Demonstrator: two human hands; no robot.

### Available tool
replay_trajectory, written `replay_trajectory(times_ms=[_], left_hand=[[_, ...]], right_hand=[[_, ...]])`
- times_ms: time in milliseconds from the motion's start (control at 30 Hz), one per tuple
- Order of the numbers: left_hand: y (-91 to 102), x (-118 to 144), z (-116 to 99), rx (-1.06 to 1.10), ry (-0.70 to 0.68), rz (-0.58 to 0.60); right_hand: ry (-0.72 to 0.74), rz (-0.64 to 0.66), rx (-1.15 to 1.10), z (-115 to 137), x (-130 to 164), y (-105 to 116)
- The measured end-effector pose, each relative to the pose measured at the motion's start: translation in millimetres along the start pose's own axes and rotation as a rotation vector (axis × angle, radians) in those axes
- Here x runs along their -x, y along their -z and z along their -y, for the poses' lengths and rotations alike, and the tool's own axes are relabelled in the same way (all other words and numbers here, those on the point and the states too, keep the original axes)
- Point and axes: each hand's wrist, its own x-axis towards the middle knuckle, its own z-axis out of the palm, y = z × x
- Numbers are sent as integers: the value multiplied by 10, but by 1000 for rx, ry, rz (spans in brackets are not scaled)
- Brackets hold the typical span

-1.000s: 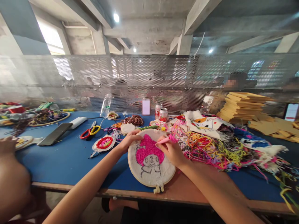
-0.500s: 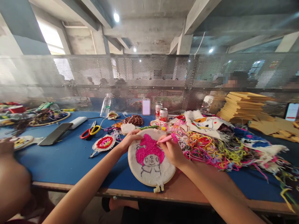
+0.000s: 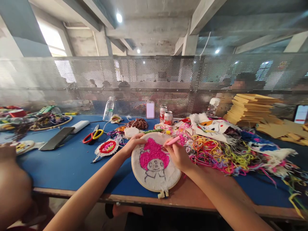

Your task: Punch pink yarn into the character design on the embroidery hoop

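Observation:
A round embroidery hoop (image 3: 137, 175) stretched with white cloth leans over the table's front edge, its screw clamp (image 3: 163, 194) at the bottom. On the cloth a cartoon figure is outlined in dark line, and its hood (image 3: 154, 152) is filled with magenta yarn. My left hand (image 3: 133, 143) grips the hoop's upper left rim, with part of the fingers hidden behind it. In my right hand (image 3: 176, 154) is a pink punch needle (image 3: 173, 140), pinched at the hoop's upper right. Its tip is at the edge of the magenta area; I cannot tell whether it pierces the cloth.
Scissors (image 3: 93, 135), a dark phone (image 3: 57, 138) and a flower patch (image 3: 107, 147) lie to the left. Tangled yarn (image 3: 216, 152) heaps up on the right, before stacked brown envelopes (image 3: 251, 109). Drink cans (image 3: 168, 118) and a bottle (image 3: 109, 109) stand behind. Another person's arm (image 3: 14, 179) is at far left.
The pink punch needle's handle has tilted slightly and shifted up a little with my right hand. My left hand and the hoop are nearly unchanged.

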Motion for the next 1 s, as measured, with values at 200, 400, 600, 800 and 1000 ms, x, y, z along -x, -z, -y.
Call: replay_trajectory(times_ms=[200,400,600,800,1000], left_hand=[[19,-10,22,8,-16,14],[13,-5,19,21,-15,17],[25,-11,27,21,-17,22],[18,-7,18,25,-25,20],[18,9,11,17,-29,24]], right_hand=[[-8,0,-24,23,0,16],[-7,-7,-45,31,2,19],[-17,-5,-56,29,1,17],[-5,2,-19,44,-2,22],[85,0,57,92,-20,29]])
